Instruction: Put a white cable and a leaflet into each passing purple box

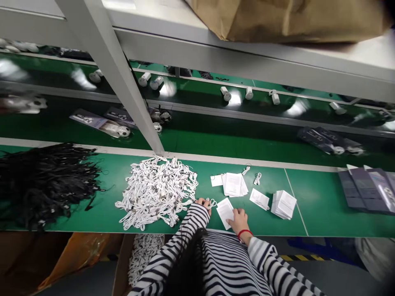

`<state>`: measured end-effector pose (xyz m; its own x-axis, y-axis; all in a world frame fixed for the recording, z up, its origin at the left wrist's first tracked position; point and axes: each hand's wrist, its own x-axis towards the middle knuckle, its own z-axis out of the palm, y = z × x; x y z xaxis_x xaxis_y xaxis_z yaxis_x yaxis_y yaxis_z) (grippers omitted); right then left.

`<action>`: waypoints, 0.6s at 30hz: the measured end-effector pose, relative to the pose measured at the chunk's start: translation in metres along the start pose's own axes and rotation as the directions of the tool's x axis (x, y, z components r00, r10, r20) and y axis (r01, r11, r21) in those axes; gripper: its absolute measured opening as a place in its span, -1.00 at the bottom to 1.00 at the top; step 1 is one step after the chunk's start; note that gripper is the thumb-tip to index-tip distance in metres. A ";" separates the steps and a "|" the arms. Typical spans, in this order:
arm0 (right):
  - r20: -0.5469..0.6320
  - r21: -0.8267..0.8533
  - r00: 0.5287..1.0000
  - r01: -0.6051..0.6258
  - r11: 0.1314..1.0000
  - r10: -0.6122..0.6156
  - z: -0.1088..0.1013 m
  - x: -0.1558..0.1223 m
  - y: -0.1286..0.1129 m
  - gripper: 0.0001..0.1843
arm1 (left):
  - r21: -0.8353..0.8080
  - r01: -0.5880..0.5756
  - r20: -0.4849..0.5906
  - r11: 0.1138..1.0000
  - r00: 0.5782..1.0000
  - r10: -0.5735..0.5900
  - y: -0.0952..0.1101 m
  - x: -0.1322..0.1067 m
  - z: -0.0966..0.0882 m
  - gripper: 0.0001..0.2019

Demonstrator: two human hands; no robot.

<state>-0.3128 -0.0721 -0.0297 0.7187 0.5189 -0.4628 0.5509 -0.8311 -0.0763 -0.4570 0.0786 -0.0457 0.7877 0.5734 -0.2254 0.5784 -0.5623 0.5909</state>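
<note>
My left hand point(204, 204) is closed on a small bundled white cable point(212, 203), at the right edge of a large heap of white cables point(157, 191). A white printed leaflet point(225, 213) lies in front of me, its right edge pinched by my right hand point(239, 221). Beyond it sits a loose stack of leaflets point(234, 184) beside a small white card point(216, 181). To the right are a single leaflet with a cable on it point(259, 199) and a thicker leaflet stack point(284, 204). Two loose cables, one of them here point(257, 178), lie farther back.
Black cords point(49, 181) are piled at the left. Dark printed packages point(370, 189) lie at the right. Behind the green bench runs a conveyor point(210, 135) with bagged items. A slanted metal post point(120, 74) and a shelf bearing brown paper point(277, 20) stand ahead. Below is a box of cables point(145, 255).
</note>
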 end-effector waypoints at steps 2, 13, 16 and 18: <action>0.025 -0.003 0.999 0.044 0.999 -0.044 0.000 0.000 -0.002 -0.63 | -0.026 0.040 -0.035 0.999 0.999 -0.040 0.001 0.001 -0.003 -0.77; 0.055 0.119 0.981 0.177 0.977 -0.184 -0.009 0.012 -0.011 -0.94 | -0.095 0.212 0.044 0.973 0.977 -0.209 0.002 0.002 -0.012 -0.77; 0.065 0.238 0.973 0.201 0.950 -0.222 -0.012 0.012 -0.008 -0.91 | -0.108 0.288 0.105 0.952 0.955 -0.277 0.006 0.004 -0.008 -0.77; 0.064 0.305 0.969 0.209 0.929 -0.239 -0.014 0.010 -0.003 -0.84 | -0.136 0.343 0.158 0.929 0.934 -0.322 0.009 0.008 -0.006 -0.78</action>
<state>-0.3012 -0.0614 -0.0213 0.5376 0.6883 -0.4870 0.5326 -0.7250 -0.4368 -0.4462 0.0816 -0.0379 0.5828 0.6218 -0.5232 0.7792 -0.2448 0.5770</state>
